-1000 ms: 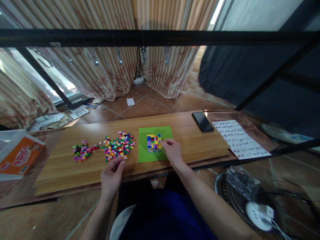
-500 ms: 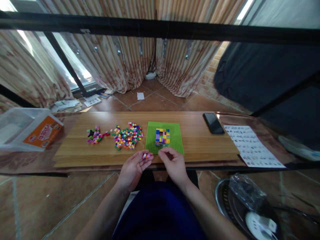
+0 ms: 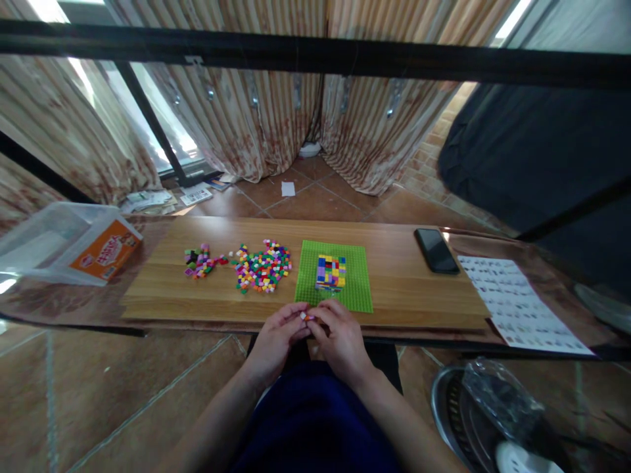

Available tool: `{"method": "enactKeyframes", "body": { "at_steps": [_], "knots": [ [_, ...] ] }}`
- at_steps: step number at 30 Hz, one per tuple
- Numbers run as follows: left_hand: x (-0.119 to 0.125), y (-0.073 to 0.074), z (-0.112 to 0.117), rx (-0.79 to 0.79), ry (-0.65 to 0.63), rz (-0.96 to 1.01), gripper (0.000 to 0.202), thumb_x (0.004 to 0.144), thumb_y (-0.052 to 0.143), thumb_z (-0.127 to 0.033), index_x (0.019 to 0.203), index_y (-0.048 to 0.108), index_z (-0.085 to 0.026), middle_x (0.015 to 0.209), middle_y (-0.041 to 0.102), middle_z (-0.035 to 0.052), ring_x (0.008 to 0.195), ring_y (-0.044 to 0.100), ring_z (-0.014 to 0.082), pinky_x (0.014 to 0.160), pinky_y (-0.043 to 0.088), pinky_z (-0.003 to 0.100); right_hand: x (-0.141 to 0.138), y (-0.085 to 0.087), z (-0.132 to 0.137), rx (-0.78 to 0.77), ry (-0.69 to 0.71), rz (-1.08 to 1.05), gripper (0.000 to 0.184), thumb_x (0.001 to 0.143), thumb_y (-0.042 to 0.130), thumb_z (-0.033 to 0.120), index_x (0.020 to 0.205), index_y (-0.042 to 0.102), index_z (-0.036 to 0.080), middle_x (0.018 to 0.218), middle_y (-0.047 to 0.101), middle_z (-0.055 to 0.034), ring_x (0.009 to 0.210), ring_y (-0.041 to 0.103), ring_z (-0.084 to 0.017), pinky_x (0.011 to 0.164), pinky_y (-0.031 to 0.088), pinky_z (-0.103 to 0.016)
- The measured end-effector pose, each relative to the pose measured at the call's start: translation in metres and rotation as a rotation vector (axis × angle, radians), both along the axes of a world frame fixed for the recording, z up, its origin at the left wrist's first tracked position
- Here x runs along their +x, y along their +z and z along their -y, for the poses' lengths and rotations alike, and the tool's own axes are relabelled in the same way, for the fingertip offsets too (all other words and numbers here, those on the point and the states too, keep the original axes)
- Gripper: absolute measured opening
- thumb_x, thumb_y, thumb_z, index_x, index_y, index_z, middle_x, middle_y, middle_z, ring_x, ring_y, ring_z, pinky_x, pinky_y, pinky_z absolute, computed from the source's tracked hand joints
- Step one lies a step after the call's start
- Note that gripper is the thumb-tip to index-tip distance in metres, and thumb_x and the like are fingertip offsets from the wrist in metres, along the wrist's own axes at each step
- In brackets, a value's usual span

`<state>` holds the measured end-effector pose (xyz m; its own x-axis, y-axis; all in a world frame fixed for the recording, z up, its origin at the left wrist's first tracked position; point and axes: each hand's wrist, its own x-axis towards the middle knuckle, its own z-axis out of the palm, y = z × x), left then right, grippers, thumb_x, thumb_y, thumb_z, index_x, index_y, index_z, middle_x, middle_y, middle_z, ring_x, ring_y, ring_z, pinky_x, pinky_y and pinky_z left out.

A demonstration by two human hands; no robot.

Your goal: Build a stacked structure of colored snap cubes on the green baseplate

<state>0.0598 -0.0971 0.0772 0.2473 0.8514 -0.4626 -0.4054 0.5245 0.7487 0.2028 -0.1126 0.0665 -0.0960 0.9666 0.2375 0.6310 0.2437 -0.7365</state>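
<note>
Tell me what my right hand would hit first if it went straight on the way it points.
Probably the left hand: the right hand points up-left at it, their fingers meeting around a small brick. Depth is hard to judge.

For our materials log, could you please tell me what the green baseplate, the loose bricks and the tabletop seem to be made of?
Green baseplate: likely moulded plastic, matte, finely studded. Loose bricks: probably hard plastic, with bright uniform colours. Tabletop: wood or wood-look laminate, smooth, with straight grain lines.
</note>
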Motion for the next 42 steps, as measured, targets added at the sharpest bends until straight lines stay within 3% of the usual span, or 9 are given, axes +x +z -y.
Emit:
{"method": "enactKeyframes", "body": {
  "at_steps": [5,10,14,18,24,30,36,42],
  "knots": [
    [-0.004,-0.015,0.002,0.034,-0.038,-0.06,0.032,0.068,0.076,-0.029,0.095,0.068,-0.013,0.091,0.072,0.0063,0.081,0.066,0.0148,0.08,0.051,0.027,-0.003,-0.006,0.001,-0.029,0.083,0.015,0.012,0.092,0.055,0.021,0.083,0.063,0.02,0.085,0.062,-0.003,0.085,0.057,-0.018,0.078,0.045,-0.03],
    [-0.01,-0.028,-0.004,0.148,-0.036,-0.22,0.028,0.072,0.072,-0.033,0.092,0.066,-0.014,0.082,0.072,0.0043,0.073,0.067,0.0156,0.073,0.053,0.029,-0.004,-0.008,-0.001,-0.058,0.087,-0.03,0.011,0.092,0.053,0.018,0.087,0.063,0.02,0.085,0.063,-0.0025,0.083,0.058,-0.017,0.076,0.044,-0.028],
    [-0.026,-0.037,-0.015,0.328,0.009,-0.561,0.022,0.079,0.062,-0.034,0.089,0.067,-0.016,0.078,0.072,0.0046,0.072,0.067,0.0183,0.069,0.052,0.03,-0.008,-0.016,-0.01,-0.059,0.056,-0.016,0.015,0.092,0.05,0.018,0.098,0.064,0.02,0.09,0.065,-0.0043,0.084,0.06,-0.017,0.077,0.046,-0.029],
    [-0.051,-0.043,-0.03,0.484,0.11,-0.956,0.021,0.083,0.057,-0.034,0.089,0.069,-0.018,0.083,0.073,0.0049,0.076,0.067,0.0189,0.071,0.051,0.029,-0.025,-0.026,-0.029,-0.057,0.054,0.068,0.017,0.091,0.049,0.014,0.095,0.064,0.02,0.089,0.065,-0.0049,0.085,0.061,-0.018,0.078,0.046,-0.029],
    [-0.077,-0.048,-0.046,0.575,0.148,-1.253,0.018,0.084,0.056,-0.029,0.095,0.066,-0.018,0.086,0.073,0.0049,0.076,0.068,0.0193,0.072,0.051,0.03,-0.053,-0.032,-0.063,-0.055,0.078,0.222,0.018,0.09,0.048,0.013,0.093,0.065,0.018,0.092,0.064,-0.0065,0.088,0.06,-0.019,0.079,0.045,-0.029],
    [-0.081,-0.055,-0.053,0.67,0.169,-1.336,0.021,0.082,0.058,-0.019,0.102,0.063,-0.018,0.091,0.071,0.0058,0.08,0.067,0.0194,0.075,0.052,0.031,-0.066,-0.03,-0.09,-0.025,0.087,0.264,0.019,0.091,0.048,0.017,0.095,0.067,0.02,0.099,0.062,-0.0065,0.089,0.059,-0.018,0.079,0.045,-0.027],
    [-0.08,-0.052,-0.051,0.708,0.155,-1.363,0.017,0.085,0.054,-0.018,0.099,0.063,-0.018,0.094,0.066,0.0059,0.078,0.063,0.0171,0.076,0.051,0.031,-0.079,-0.033,-0.113,-0.022,0.162,0.342,0.023,0.093,0.048,0.021,0.1,0.07,0.022,0.103,0.061,-0.0063,0.09,0.058,-0.018,0.079,0.045,-0.027],
    [-0.08,-0.054,-0.049,0.687,0.16,-1.267,0.018,0.088,0.052,-0.022,0.102,0.063,-0.019,0.101,0.062,0.0059,0.076,0.062,0.0145,0.077,0.051,0.029,-0.073,-0.034,-0.122,-0.002,0.084,0.372,0.024,0.092,0.047,0.019,0.09,0.071,0.019,0.096,0.06,-0.0087,0.088,0.057,-0.02,0.079,0.045,-0.03]
  ]
}}
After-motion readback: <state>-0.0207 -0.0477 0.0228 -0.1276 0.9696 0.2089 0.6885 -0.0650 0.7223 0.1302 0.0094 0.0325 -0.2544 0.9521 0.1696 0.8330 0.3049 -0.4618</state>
